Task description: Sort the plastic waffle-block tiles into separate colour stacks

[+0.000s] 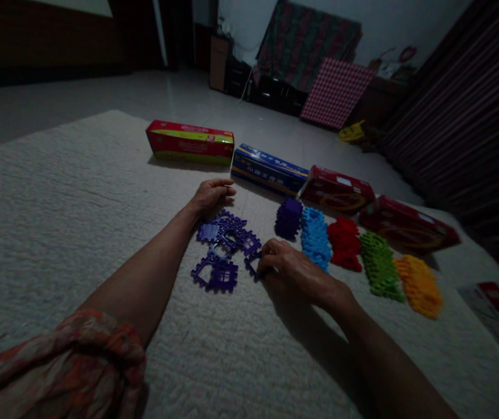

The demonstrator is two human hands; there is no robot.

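My right hand (285,266) is closed on the edge of a purple interlocking toy tile (252,265) with an open frame, low over the bed cover. Left of it lies a loose cluster of purple tiles (223,238), some solid, some with window-like cutouts. My left hand (212,195) rests just beyond that cluster, fingers loosely bent and a little apart, with nothing visible in them. Past my right hand, a stack of purple tiles (289,219) heads a row of sorted piles: blue tiles (315,237), red tiles (344,243), green tiles (380,266) and orange tiles (419,285).
Behind the piles stand a red and yellow-green box (191,143), a blue box (269,169) and two dark red boxes (340,190) (409,226). Everything rests on a cream quilted cover (78,192). A striped curtain (450,99) hangs at the right.
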